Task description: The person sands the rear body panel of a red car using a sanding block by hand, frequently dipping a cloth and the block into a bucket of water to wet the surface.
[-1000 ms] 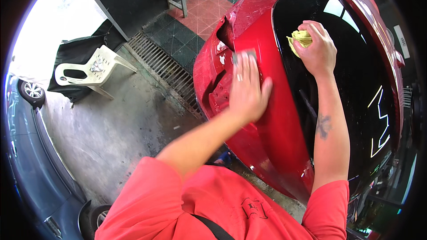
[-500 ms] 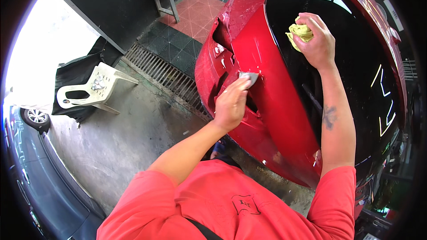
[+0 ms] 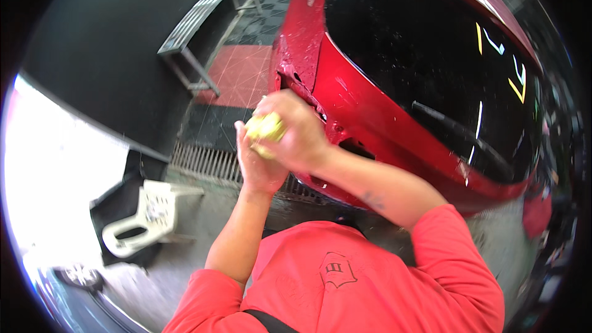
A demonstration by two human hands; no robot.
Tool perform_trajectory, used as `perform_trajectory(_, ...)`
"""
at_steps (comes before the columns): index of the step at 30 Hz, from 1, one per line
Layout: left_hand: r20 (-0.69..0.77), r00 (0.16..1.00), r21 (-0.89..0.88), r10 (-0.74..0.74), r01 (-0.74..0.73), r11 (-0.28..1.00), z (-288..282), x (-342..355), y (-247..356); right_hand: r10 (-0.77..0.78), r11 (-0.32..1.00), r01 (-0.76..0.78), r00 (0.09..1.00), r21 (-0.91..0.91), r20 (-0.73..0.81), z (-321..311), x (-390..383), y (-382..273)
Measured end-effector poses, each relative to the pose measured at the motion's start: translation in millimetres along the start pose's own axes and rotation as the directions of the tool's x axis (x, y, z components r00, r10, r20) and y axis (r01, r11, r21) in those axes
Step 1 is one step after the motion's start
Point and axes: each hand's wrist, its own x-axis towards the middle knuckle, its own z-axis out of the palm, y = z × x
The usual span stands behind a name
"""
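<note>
My right hand [image 3: 295, 128] is closed on a crumpled yellow cloth [image 3: 264, 129], blurred by motion, at the rear corner of the red car [image 3: 351, 98]. My left hand [image 3: 262, 169] is raised beneath and behind the cloth, against or very close to it; its fingers are mostly hidden, so I cannot tell what they hold. Just beyond both hands, the car's corner has open recesses and marks in the red body. The dark rear window [image 3: 425, 49], with a wiper across its lower part, lies to the right.
A metal bench [image 3: 203, 12] stands along the dark wall, over red and black floor tiles [image 3: 228, 71]. A drain grate [image 3: 197, 161] crosses the floor. At the left are a white plastic chair [image 3: 154, 206] on dark fabric and another car's wheel [image 3: 80, 274].
My right hand has left the window, moving left and down with the cloth to meet my left hand, which has left the red panel. The grey pad no longer shows. The view has shifted.
</note>
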Motion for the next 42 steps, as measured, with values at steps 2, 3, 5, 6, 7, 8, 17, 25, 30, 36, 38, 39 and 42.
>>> perform_trajectory(2, 0.042, 0.996, 0.173, -0.082, 0.074, 0.982, -28.5, -8.2, 44.7, -0.010, 0.990, 0.027, 0.992, -0.135, 0.123, 63.0, -30.8, -4.8)
perform_trajectory(3, -0.214, 0.974, 0.074, -0.077, 0.094, 0.993, -44.1, -17.5, 71.7, -0.013, 0.974, 0.050, 0.986, -0.223, 0.167, 74.2, -36.5, -13.0)
perform_trajectory(5, -0.305, 0.917, 0.055, -0.258, 0.288, 0.956, -103.0, -40.2, 126.9, 0.041, 0.952, -0.010, 0.995, -0.307, 0.094, 84.8, -45.1, -24.2)
perform_trajectory(6, -0.197, 0.899, 0.079, -0.392, 0.413, 0.907, -104.4, -44.9, 145.0, 0.164, 0.949, -0.161, 0.986, -0.272, -0.014, 88.7, -54.3, -14.5)
perform_trajectory(7, -0.082, 0.851, 0.108, -0.518, 0.525, 0.844, -100.7, -44.0, 156.4, 0.280, 0.927, -0.299, 0.953, -0.226, -0.113, 91.7, -65.9, 0.1)
perform_trajectory(8, -0.207, 0.792, 0.199, -0.574, 0.609, 0.768, -95.7, -41.3, 166.0, 0.493, 0.838, -0.518, 0.854, -0.172, -0.166, 98.0, -74.1, 9.6)
perform_trajectory(17, 0.012, 0.487, 0.129, -0.873, 0.865, 0.484, -73.3, 41.7, 132.8, 0.873, 0.474, -0.574, 0.206, 0.668, -0.443, 34.2, -137.3, -16.2)
perform_trajectory(25, 0.275, 0.897, 0.954, -0.345, -0.210, 0.215, 67.2, 199.6, 86.6, 0.714, 0.697, -0.108, 0.196, 0.709, -0.672, -61.9, -145.1, -84.4)
perform_trajectory(30, 0.841, 0.450, 0.418, -0.300, -0.893, -0.167, 46.2, 251.6, -3.3, 0.604, 0.796, -0.073, 0.148, 0.601, -0.783, -62.4, -76.3, -81.4)
perform_trajectory(36, 0.810, -0.169, -0.146, -0.562, -0.986, 0.086, 18.0, 256.8, -68.4, 0.226, 0.930, -0.335, 0.200, 0.151, -0.953, -62.2, -57.7, -42.0)
perform_trajectory(38, 0.813, -0.167, -0.145, -0.557, -0.986, 0.084, 44.5, 300.9, -59.1, 0.119, 0.803, -0.589, 0.316, -0.097, -0.941, -47.1, -47.4, -22.7)
perform_trajectory(39, 0.857, -0.133, -0.161, -0.498, -0.987, -0.014, 57.7, 330.3, -53.7, 0.081, 0.677, -0.682, 0.444, -0.277, -0.892, -37.1, -40.1, -8.5)
perform_trajectory(42, 0.910, -0.124, -0.176, -0.395, -0.980, -0.098, 83.6, 438.5, -26.7, 0.116, 0.154, -0.603, 0.798, -0.783, -0.592, 12.1, -24.0, 49.6)
